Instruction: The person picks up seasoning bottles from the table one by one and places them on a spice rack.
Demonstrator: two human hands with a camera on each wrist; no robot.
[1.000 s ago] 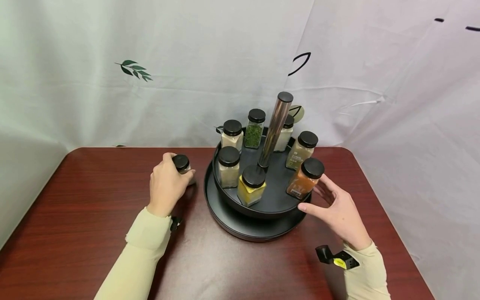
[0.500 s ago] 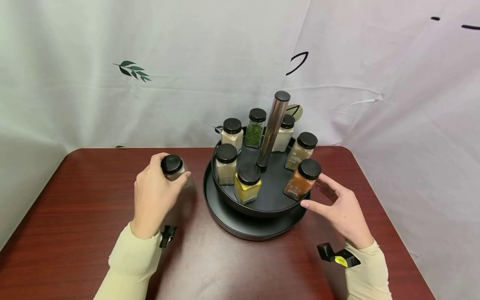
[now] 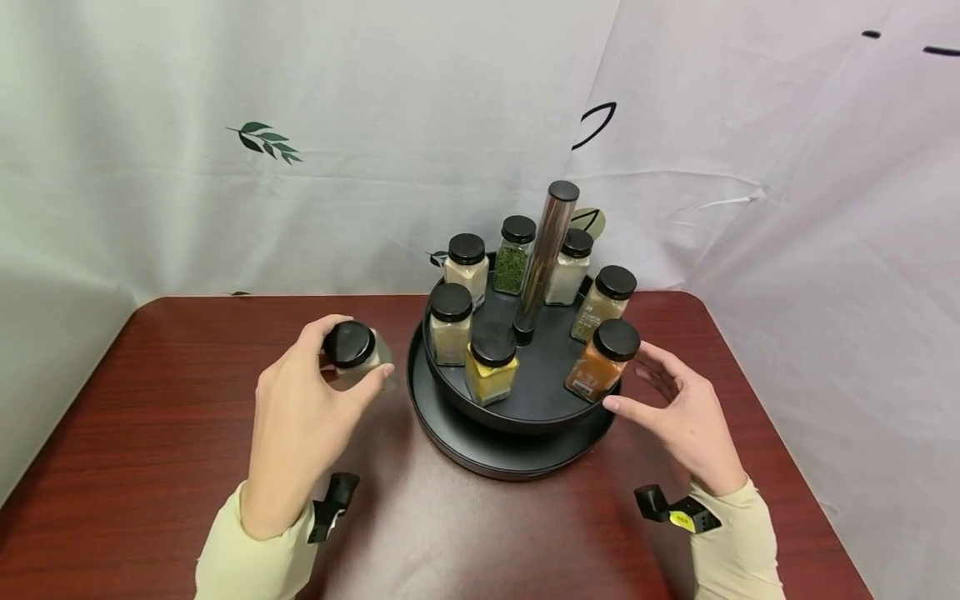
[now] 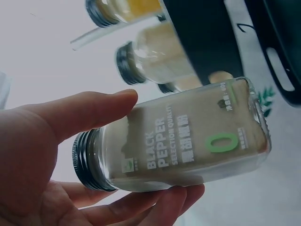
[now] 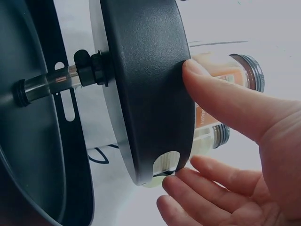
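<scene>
My left hand (image 3: 303, 408) holds a square glass spice jar (image 3: 351, 354) with a black lid, over the table's left side. In the left wrist view, the jar (image 4: 188, 134) lies sideways between thumb and fingers; its label reads BLACK PEPPER and its contents are grey-brown. At the right of a black two-tier turntable, my right hand (image 3: 678, 421) has its thumb on the rim of the upper tray (image 5: 150, 80). The other fingers are spread and loosely bent along that rim. Nearest to this hand is an orange spice jar (image 3: 598, 367) on the upper tray.
Several more jars stand around the upper tray, among them a yellow one (image 3: 491, 371) and a green herb one (image 3: 512, 265). A metal post (image 3: 543, 267) rises from its middle. Below is the wider lower tray (image 3: 502, 462). White fabric (image 3: 375, 125) hangs behind the dark red table (image 3: 187, 392).
My left hand has lifted the pepper jar and drawn it back toward me. The upper tray has turned slightly, its front jars shifting left, while my right hand stays at the rim.
</scene>
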